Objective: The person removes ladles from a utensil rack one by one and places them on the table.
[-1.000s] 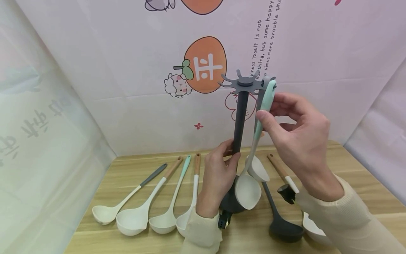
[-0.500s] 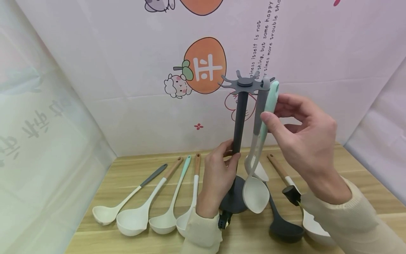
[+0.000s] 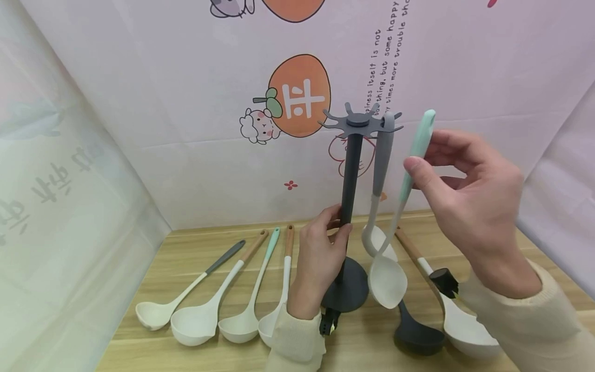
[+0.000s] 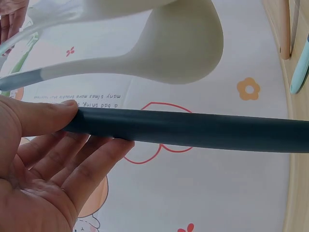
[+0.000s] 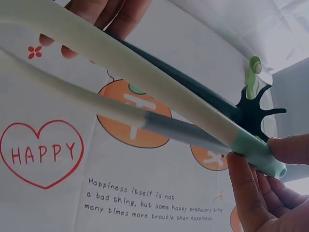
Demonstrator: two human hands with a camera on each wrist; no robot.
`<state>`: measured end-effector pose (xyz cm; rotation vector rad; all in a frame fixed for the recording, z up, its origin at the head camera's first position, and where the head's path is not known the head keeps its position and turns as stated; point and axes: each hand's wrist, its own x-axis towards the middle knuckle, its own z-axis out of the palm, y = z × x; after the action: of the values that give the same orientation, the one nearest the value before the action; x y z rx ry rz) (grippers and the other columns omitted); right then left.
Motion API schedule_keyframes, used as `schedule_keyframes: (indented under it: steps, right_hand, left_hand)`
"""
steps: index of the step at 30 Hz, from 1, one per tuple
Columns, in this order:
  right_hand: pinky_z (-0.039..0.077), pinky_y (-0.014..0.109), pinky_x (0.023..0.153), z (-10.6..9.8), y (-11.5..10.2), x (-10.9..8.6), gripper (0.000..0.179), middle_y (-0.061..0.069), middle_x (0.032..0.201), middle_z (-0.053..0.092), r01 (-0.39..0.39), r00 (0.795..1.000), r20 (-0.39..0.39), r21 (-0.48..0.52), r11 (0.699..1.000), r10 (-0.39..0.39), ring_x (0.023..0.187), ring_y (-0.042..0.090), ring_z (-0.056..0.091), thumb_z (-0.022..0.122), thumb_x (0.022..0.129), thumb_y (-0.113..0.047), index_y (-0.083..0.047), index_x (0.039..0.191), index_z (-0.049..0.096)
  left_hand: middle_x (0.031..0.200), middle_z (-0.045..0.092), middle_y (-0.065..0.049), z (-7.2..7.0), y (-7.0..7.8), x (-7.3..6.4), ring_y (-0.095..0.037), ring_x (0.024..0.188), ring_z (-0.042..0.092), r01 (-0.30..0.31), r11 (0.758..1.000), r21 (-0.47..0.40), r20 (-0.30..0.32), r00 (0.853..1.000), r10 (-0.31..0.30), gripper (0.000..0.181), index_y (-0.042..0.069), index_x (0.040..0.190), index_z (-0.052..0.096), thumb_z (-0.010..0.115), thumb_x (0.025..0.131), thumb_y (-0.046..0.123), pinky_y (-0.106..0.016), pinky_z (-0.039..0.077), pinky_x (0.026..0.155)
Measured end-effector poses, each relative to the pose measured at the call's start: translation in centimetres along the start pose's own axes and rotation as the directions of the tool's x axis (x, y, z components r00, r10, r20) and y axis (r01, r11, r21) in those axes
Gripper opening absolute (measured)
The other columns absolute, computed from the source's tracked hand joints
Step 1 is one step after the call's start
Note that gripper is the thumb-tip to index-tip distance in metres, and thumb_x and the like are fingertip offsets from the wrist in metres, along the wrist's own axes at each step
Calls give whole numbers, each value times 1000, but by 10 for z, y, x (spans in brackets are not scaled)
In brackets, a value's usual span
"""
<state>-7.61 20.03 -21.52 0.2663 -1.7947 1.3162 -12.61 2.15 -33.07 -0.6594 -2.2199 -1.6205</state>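
Observation:
My left hand pinches the dark post of a utensil stand between thumb and fingers; its round base sits on the table. A ladle with a grey handle hangs from one prong of the star-shaped top. To the right of the stand, my right hand pinches the mint handle of a white-bowled ladle, held bowl down and apart from the prongs. In the right wrist view, thumb and fingers grip the mint handle near its end. The left wrist view shows the post in my fingers.
Several ladles lie on the wooden table, among them a grey-handled one and a mint-handled one at left. A black ladle and a wooden-handled white ladle lie at right. A printed cloth hangs behind.
My right hand has moved right with the mint-handled ladle, away from the stand's top. The hanging grey-handled ladle now shows more fully. My left hand stays on the post.

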Motion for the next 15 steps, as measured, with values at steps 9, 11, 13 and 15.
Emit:
schedule_keyframes:
  steps: [9, 11, 13, 15]
  right_hand:
    - [60, 11, 67, -17, 8, 5, 36, -12, 92, 77, -41, 999, -15, -146, 988, 40, 81, 3, 73, 82, 84, 3, -4, 119, 76]
    - [59, 9, 67, -21, 11, 7, 36, -16, 92, 76, -41, 999, -15, -184, 982, 39, 82, 0, 73, 82, 85, 1, -7, 119, 77]
    - [57, 6, 67, -25, 15, 8, 36, -20, 92, 75, -35, 999, -9, -225, 974, 34, 82, -3, 72, 82, 85, -1, -8, 120, 77]
    - [55, 3, 67, -29, 20, 10, 36, -25, 92, 73, -18, 1000, 1, -270, 963, 19, 82, -7, 71, 83, 85, -3, -9, 120, 77]
  left_hand:
    - [115, 78, -15, 0, -1, 0, -28, 104, 79, 2, 1000, -10, -3, 1000, -2, 35, 2, 132, 69, 72, 98, 1, -26, 66, 82]
    - [115, 78, -15, 1, -1, 0, -28, 104, 79, -4, 1000, -10, -6, 1000, 4, 34, 2, 132, 70, 71, 98, 1, -26, 66, 82]
    - [114, 78, -15, 1, -2, 0, -28, 103, 79, -8, 1000, -7, -9, 1000, 8, 34, 2, 131, 70, 71, 98, 0, -26, 66, 81]
    - [114, 79, -16, 1, -1, 0, -28, 103, 79, -9, 1000, -5, -11, 1000, 9, 34, 1, 131, 70, 71, 97, 0, -26, 66, 81]
